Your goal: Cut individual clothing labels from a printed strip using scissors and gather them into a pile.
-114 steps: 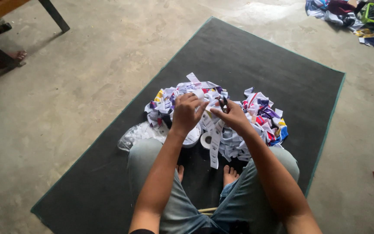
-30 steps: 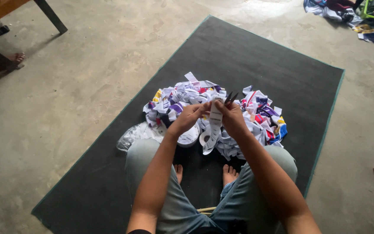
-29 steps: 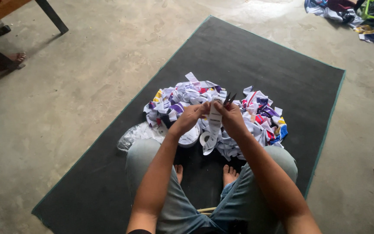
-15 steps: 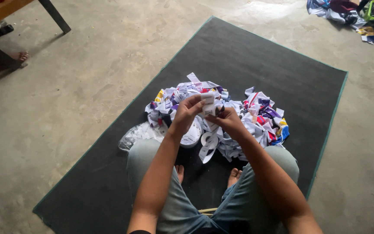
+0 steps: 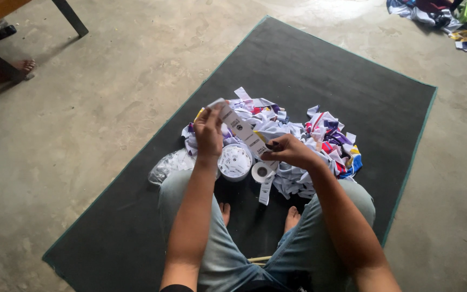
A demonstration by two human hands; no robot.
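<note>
My left hand (image 5: pixel 208 131) is raised and pinches the upper end of a white printed label strip (image 5: pixel 240 127). My right hand (image 5: pixel 287 151) grips the same strip lower down, and its tail hangs below toward my feet. Under my hands lies a heap of cut fabric scraps (image 5: pixel 298 135) in white, purple, red and yellow. A round white container (image 5: pixel 234 161) of small labels and a small white tape roll (image 5: pixel 260 172) sit just in front of my knees.
I sit cross-legged on a dark green mat (image 5: pixel 352 81) on a concrete floor. A crumpled clear plastic bag (image 5: pixel 169 165) lies left of the heap. A table leg (image 5: pixel 70 17) and another person's foot (image 5: pixel 22 67) are far left. Clothes (image 5: pixel 449 16) are piled far right.
My left hand has lifted up and left, stretching the label strip out between both hands. Earlier the strip hung down from hands held close together over the heap.
</note>
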